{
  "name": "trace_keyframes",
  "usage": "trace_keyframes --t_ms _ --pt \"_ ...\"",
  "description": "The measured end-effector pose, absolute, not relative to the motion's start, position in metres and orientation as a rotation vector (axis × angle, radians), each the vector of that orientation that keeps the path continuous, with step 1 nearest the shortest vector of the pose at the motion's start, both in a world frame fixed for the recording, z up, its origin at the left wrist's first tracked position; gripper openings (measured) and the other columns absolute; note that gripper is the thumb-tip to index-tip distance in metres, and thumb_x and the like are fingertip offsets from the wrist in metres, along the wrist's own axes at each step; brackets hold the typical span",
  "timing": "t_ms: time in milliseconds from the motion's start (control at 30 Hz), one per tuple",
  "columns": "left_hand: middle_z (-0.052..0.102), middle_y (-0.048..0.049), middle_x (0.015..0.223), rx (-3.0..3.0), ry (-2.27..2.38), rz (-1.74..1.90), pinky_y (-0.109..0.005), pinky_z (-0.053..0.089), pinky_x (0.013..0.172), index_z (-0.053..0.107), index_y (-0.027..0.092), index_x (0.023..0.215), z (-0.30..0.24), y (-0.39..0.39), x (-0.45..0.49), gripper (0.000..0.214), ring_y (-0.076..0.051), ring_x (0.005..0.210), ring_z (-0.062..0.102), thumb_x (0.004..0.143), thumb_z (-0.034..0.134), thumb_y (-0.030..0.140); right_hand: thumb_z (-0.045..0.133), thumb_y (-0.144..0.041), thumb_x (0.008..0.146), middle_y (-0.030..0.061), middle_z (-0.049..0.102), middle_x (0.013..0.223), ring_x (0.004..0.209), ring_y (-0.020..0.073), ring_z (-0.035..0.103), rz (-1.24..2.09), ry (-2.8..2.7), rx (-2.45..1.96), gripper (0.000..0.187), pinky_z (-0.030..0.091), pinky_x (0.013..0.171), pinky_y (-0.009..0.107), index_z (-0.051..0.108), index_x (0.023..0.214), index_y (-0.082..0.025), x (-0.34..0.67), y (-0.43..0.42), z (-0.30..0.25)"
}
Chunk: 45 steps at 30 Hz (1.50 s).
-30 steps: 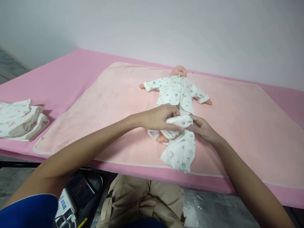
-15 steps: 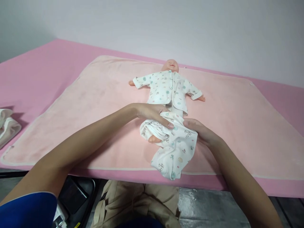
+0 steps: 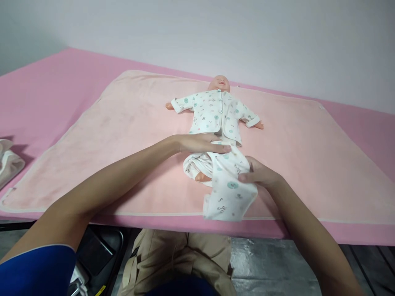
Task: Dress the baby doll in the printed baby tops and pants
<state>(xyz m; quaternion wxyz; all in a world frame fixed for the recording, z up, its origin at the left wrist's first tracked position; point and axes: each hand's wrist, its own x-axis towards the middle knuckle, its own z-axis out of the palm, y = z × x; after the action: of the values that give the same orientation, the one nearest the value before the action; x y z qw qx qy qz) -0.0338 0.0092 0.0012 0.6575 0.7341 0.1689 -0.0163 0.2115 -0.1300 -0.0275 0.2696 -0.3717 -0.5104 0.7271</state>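
A baby doll (image 3: 219,83) lies on its back with its head toward the wall. It wears a white printed jacket (image 3: 206,114) fastened down the front and lifted open at the hem. Matching printed baby pants (image 3: 232,193) are around its legs; one bare foot (image 3: 203,177) pokes out of a bunched leg. My left hand (image 3: 205,144) grips the waist of the pants, its thumb along the cloth. On the right side, my right hand (image 3: 261,172) pinches the loose pant leg between thumb and fingers. The doll's other foot is hidden by cloth.
A peach blanket (image 3: 138,119) is spread over the pink table surface (image 3: 68,82). White folded cloth (image 3: 10,162) lies at the left edge. Below the table's front edge, a black tray or seat (image 3: 95,257) holds a dark device at lower left.
My right hand has shifted down the pant leg, thumb now on top of it. The leg hangs straighter and its lower end has risen. My left hand stays at the waist.
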Motion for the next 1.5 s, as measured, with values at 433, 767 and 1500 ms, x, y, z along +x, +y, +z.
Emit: trace_keyframes --t_ms 433,767,1500 --pt "0.084 -0.0080 0.127 1.633 0.387 0.007 -0.038 0.062 0.109 0.081 0.028 0.135 0.002 0.005 -0.033 0.056 -0.027 0.123 0.077 0.089 0.084 0.060 0.095 -0.060 0.083 0.0098 0.083 0.103 0.091 0.0227 0.077 1.888 -1.449 -1.084 0.061 0.062 0.080 0.030 0.079 0.120 -0.015 0.226 -0.126 -0.028" --pt "0.085 -0.0080 0.125 1.663 0.234 -0.060 -0.041 0.062 0.113 0.079 0.028 0.137 -0.001 0.013 -0.036 0.061 -0.028 0.123 0.079 0.085 0.090 0.059 0.093 -0.061 0.085 0.0100 0.083 0.114 0.098 0.0223 0.077 1.925 -1.579 -1.075 0.069 0.064 0.082 0.031 0.075 0.134 -0.016 0.218 -0.128 -0.024" --pt "0.084 -0.0092 0.124 1.657 0.285 -0.054 -0.038 0.063 0.108 0.080 0.025 0.133 -0.009 0.019 -0.041 0.066 -0.028 0.121 0.078 0.087 0.083 0.071 0.076 -0.078 0.094 0.0123 0.082 0.116 0.108 0.0273 0.077 1.659 -1.456 -1.153 0.072 0.062 0.092 0.036 0.076 0.133 -0.018 0.220 -0.129 -0.028"
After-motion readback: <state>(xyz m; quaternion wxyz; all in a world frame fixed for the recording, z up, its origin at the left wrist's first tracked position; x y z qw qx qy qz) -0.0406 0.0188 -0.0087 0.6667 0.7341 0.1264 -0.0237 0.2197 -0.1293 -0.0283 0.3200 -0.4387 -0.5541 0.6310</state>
